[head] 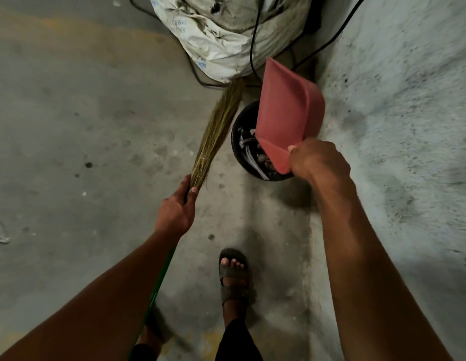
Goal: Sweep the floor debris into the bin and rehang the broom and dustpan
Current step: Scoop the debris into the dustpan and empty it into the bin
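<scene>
From the head view there are two hands, one broom, one dustpan and one bin. The left hand (175, 209) grips the one broom (216, 131) where the straw meets its green handle, bristles pointing far toward one white sack (221, 40). The right hand (317, 160) pinches the near edge of the red dustpan (286, 113), tilted over the black bin (237, 126), which holds scraps. One sandalled foot (233, 274) stands near on the concrete floor (70, 126).

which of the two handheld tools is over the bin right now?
The pink dustpan, gripped by the right hand and held over the black bin. The grass broom, held in the left hand, lies left of the bin, bristles toward the white sack.
</scene>
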A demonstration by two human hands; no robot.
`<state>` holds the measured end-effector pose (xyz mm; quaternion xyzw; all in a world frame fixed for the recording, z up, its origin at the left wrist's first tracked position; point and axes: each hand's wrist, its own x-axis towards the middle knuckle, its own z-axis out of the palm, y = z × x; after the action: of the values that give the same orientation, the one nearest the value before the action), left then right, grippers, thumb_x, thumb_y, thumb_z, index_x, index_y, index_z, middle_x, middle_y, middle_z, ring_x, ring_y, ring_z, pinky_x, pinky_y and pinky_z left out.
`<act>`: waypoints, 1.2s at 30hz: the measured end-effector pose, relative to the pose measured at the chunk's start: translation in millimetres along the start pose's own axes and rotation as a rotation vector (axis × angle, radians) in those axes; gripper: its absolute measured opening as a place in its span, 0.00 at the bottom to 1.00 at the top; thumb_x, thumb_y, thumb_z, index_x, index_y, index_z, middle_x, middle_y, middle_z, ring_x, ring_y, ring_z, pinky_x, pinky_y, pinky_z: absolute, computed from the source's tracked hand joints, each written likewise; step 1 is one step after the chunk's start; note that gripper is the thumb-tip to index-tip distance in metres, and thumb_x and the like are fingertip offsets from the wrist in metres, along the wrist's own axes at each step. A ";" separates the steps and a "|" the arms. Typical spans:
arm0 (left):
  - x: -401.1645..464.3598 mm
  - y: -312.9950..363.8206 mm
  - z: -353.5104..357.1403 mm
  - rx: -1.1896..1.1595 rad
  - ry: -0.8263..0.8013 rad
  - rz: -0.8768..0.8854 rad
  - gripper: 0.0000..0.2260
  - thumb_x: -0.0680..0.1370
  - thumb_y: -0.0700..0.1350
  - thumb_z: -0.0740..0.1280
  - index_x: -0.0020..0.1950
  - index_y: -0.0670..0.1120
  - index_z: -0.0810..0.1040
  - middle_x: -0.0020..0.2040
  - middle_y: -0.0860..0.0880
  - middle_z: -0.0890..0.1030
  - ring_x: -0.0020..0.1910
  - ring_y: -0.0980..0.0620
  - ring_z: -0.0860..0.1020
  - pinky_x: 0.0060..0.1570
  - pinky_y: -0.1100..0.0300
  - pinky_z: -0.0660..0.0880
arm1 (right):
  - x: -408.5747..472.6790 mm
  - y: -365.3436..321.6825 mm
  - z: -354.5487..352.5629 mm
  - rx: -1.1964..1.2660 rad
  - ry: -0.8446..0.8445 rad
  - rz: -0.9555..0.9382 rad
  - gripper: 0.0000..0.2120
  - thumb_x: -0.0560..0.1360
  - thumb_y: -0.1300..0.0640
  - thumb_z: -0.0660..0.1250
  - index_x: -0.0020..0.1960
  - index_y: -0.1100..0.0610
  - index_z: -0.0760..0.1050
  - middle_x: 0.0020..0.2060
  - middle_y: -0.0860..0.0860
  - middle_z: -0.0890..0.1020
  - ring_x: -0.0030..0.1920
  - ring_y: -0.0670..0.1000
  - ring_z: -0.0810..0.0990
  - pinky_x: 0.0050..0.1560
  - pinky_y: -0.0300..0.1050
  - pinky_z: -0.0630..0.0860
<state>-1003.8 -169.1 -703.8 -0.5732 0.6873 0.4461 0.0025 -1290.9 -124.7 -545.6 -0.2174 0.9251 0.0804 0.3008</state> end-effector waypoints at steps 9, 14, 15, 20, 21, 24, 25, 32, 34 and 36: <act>4.7 1.8 -10.6 0.013 0.022 0.040 0.25 0.86 0.60 0.55 0.83 0.57 0.61 0.47 0.46 0.83 0.34 0.52 0.81 0.32 0.60 0.75 | -4.8 -30.3 15.2 -0.044 -0.008 -0.052 0.20 0.85 0.48 0.60 0.70 0.60 0.76 0.66 0.61 0.79 0.63 0.64 0.80 0.50 0.53 0.71; 3.0 -3.5 -9.2 0.040 0.023 0.016 0.24 0.87 0.60 0.55 0.83 0.59 0.61 0.45 0.48 0.82 0.33 0.51 0.80 0.28 0.62 0.72 | 6.6 -25.2 49.0 -0.162 0.054 -0.053 0.16 0.83 0.56 0.62 0.69 0.59 0.76 0.66 0.59 0.79 0.63 0.62 0.80 0.54 0.54 0.76; 2.1 -5.1 -8.3 0.040 0.022 -0.001 0.24 0.86 0.61 0.55 0.83 0.60 0.60 0.44 0.48 0.82 0.34 0.50 0.80 0.28 0.61 0.73 | 8.1 -22.9 54.6 -0.167 0.067 -0.049 0.16 0.84 0.57 0.61 0.70 0.59 0.76 0.67 0.59 0.79 0.64 0.62 0.80 0.54 0.53 0.76; -2.8 -11.4 -5.4 0.030 0.012 -0.012 0.25 0.86 0.61 0.54 0.83 0.59 0.60 0.49 0.45 0.83 0.36 0.49 0.81 0.34 0.56 0.78 | 15.6 -5.4 57.2 -0.157 0.054 -0.004 0.19 0.84 0.56 0.60 0.73 0.57 0.72 0.69 0.59 0.77 0.67 0.62 0.79 0.60 0.55 0.75; -4.5 -11.1 -5.5 0.034 0.010 -0.011 0.25 0.87 0.60 0.54 0.84 0.59 0.60 0.49 0.46 0.82 0.36 0.49 0.81 0.33 0.57 0.77 | 16.3 -1.6 53.9 -0.156 0.039 0.002 0.19 0.84 0.55 0.60 0.74 0.57 0.72 0.70 0.59 0.77 0.67 0.62 0.78 0.61 0.55 0.75; -9.2 -8.1 -7.5 0.034 0.011 -0.014 0.25 0.87 0.60 0.54 0.84 0.59 0.60 0.48 0.46 0.82 0.35 0.50 0.80 0.31 0.58 0.75 | 11.8 4.7 42.4 -0.140 0.045 -0.012 0.19 0.86 0.48 0.58 0.73 0.56 0.73 0.67 0.60 0.78 0.66 0.63 0.79 0.57 0.54 0.73; -10.2 -7.3 -8.8 0.028 0.010 -0.014 0.25 0.87 0.60 0.54 0.84 0.59 0.60 0.46 0.46 0.82 0.35 0.50 0.81 0.32 0.58 0.75 | 7.6 5.6 39.3 -0.138 0.066 -0.021 0.19 0.86 0.47 0.58 0.71 0.56 0.73 0.66 0.60 0.79 0.65 0.64 0.79 0.55 0.54 0.72; -8.4 -3.7 -14.1 0.038 -0.003 -0.010 0.24 0.86 0.62 0.54 0.83 0.62 0.59 0.44 0.47 0.82 0.35 0.49 0.81 0.32 0.56 0.78 | -6.3 4.8 48.2 -0.058 0.160 -0.066 0.17 0.86 0.47 0.59 0.69 0.54 0.75 0.61 0.61 0.81 0.61 0.64 0.81 0.53 0.54 0.74; -6.9 -4.7 -14.4 0.039 0.005 -0.001 0.24 0.86 0.61 0.54 0.83 0.60 0.60 0.45 0.47 0.82 0.35 0.50 0.80 0.32 0.58 0.77 | -1.8 5.0 64.2 -0.082 0.122 -0.076 0.15 0.86 0.49 0.59 0.68 0.54 0.76 0.62 0.60 0.81 0.61 0.64 0.81 0.52 0.54 0.73; -4.7 -5.8 -14.7 0.045 0.012 0.004 0.24 0.86 0.61 0.54 0.83 0.60 0.60 0.45 0.46 0.83 0.35 0.49 0.80 0.32 0.58 0.77 | 5.8 8.6 76.4 -0.092 0.105 -0.070 0.15 0.86 0.50 0.59 0.68 0.55 0.76 0.63 0.60 0.80 0.62 0.63 0.81 0.52 0.53 0.73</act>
<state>-990.1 -174.1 -696.1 -0.5744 0.6983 0.4270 0.0103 -1259.1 -97.8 -610.5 -0.2669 0.9269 0.1005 0.2440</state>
